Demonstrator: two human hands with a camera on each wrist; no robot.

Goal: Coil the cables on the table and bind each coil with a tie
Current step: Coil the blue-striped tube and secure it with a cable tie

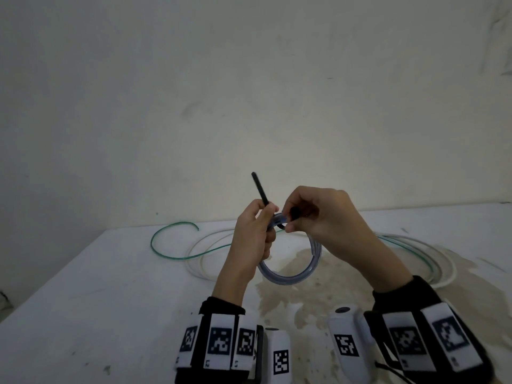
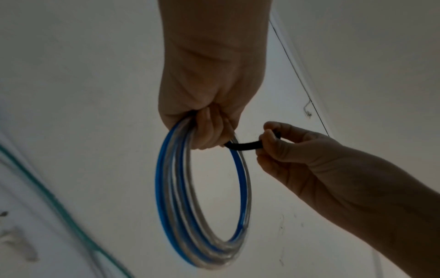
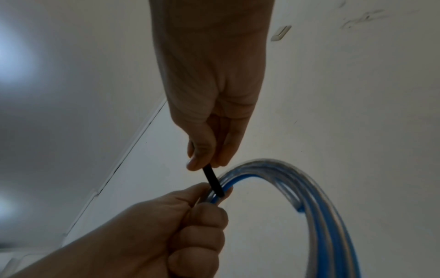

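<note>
A coil of blue and clear cable (image 1: 291, 273) (image 2: 202, 216) (image 3: 321, 197) hangs above the table. My left hand (image 1: 257, 231) (image 2: 209, 129) (image 3: 190, 216) grips the coil at its top. A black tie (image 1: 260, 191) (image 2: 245, 145) (image 3: 213, 181) crosses the coil there; one end sticks up past my left fingers. My right hand (image 1: 304, 214) (image 2: 273, 143) (image 3: 207, 156) pinches the tie's other end just right of the coil.
On the white table (image 1: 110, 300) lie a loose green cable (image 1: 171, 239) and a loose white cable (image 1: 432, 253) behind the hands. A brownish stain (image 1: 318, 286) marks the table under the coil. A pale wall (image 1: 249, 92) rises behind.
</note>
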